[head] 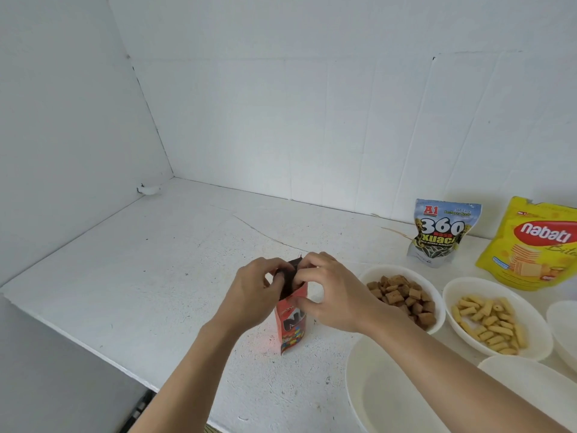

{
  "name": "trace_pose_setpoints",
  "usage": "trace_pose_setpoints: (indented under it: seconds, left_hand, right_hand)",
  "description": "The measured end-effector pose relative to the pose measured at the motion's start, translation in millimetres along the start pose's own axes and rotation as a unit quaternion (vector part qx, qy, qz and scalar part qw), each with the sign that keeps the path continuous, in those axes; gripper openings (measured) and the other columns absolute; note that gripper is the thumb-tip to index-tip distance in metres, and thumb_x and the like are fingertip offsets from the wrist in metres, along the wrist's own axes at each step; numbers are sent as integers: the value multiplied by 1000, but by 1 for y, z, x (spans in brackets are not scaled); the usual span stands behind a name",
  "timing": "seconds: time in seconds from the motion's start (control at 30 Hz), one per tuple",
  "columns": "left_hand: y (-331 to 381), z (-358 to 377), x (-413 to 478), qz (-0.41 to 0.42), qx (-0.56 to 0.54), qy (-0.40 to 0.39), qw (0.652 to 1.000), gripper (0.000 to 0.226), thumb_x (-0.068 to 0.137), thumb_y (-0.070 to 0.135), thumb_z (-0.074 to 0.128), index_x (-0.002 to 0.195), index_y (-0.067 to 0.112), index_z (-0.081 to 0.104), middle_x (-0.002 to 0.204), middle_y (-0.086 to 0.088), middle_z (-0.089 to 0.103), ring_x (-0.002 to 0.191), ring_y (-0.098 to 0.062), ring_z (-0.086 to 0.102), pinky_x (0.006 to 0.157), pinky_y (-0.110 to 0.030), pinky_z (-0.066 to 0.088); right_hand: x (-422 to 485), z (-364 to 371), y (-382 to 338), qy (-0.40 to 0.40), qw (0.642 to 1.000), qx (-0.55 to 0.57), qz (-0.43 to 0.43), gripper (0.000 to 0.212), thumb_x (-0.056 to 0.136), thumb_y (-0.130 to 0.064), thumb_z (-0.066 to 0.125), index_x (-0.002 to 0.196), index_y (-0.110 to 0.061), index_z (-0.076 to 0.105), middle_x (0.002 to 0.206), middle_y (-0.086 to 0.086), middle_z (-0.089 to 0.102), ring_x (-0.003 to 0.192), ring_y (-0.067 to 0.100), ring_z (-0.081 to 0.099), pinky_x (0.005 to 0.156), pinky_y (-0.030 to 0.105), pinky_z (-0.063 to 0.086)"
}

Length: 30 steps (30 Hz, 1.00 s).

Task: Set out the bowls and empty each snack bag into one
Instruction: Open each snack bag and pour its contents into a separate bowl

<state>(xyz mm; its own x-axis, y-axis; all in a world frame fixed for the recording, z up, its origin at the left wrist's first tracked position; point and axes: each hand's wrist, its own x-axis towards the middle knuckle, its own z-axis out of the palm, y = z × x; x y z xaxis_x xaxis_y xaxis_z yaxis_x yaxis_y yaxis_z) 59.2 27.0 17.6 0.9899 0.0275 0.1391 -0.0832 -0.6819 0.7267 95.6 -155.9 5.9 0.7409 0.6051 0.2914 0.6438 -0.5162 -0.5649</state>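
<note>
Both left hand (253,290) and right hand (332,296) pinch a red bag (291,328) on the white counter (140,276).

Forearms extended, left hand (254,287) and right hand (332,293) pinch the red bag (290,328) at its top.

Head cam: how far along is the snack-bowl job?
Done: the bowl of brown squares and the bowl of yellow sticks are filled. In hand: left hand and right hand pinch the top of the upright red bag. Left: empty it, then the 360 bag and yellow Nabati bag standing by the wall; three empty bowls wait.
</note>
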Motion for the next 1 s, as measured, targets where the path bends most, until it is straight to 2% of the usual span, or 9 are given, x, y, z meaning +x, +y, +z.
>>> trace_pose_setpoints:
  seconds: [0.1,0.23,0.37,0.5,0.57,0.67,0.83,0.93,1.0]
  left_hand:
    - [0,15,-5,3,-23,30,999,28,100,14,54,94,34,73,91,8,65,72,1,59,66,-9,43]
    - [-7,8,3,-25,-15,93,995,37,90,-1,56,81,29,76,85,9,67,67,-5,56,60,-11,41]
    - [-6,-1,11,-58,-24,90,994,43,87,-4,56,72,32,72,85,10,67,58,-11,50,51,-14,41]
    - [-1,-1,10,-40,-3,19,999,33,97,10,56,83,36,72,92,12,68,69,-7,56,58,-11,39]
    - [-3,-2,10,-41,-17,-16,999,28,103,19,53,90,36,72,95,11,71,78,-8,63,65,-12,46]
    - [-6,0,8,-55,-62,-42,996,27,107,27,46,100,37,70,103,10,74,96,-7,68,86,-29,56]
    - [-1,-3,2,-17,-130,-23,991,30,110,29,41,104,28,70,97,9,75,94,-6,69,82,-29,52]
    - [10,-7,-7,31,-226,-10,974,29,107,35,41,119,22,65,107,1,75,103,-15,71,88,-30,58]
    - [17,-9,-13,38,-264,2,964,32,103,42,43,129,30,57,113,1,74,106,-14,71,88,-25,58]
  right_hand:
    - [2,4,-2,0,999,33,7,6,85,-32,74,88,-29,70,99,-18,55,105,2,49,91,26,45]
    - [0,3,2,-14,1000,-7,4,22,90,-32,73,76,-24,58,92,-15,54,94,7,46,83,27,45]
    - [3,1,-1,-33,997,-69,-17,21,92,-36,68,80,-20,66,93,-13,56,96,10,43,86,32,39]
    - [2,-4,1,-13,995,-100,-17,30,84,-50,73,71,-30,54,89,-13,54,99,10,42,85,33,31]
    - [1,-5,2,-1,993,-111,-31,26,83,-47,75,71,-27,64,92,-13,53,102,10,42,90,35,34]
    - [3,-4,0,19,989,-120,-78,16,84,-32,75,74,-20,71,96,-12,51,106,10,43,98,34,35]
    - [3,-3,-7,53,993,-61,-88,9,89,-21,72,83,-16,69,101,-11,53,102,7,48,96,21,36]
    - [6,-9,-15,99,993,-8,-71,7,92,-22,69,88,-17,68,96,-13,54,92,7,52,88,19,40]
    - [10,-15,-20,140,988,37,-55,8,93,-20,69,87,-15,68,93,-12,56,88,9,55,83,23,44]
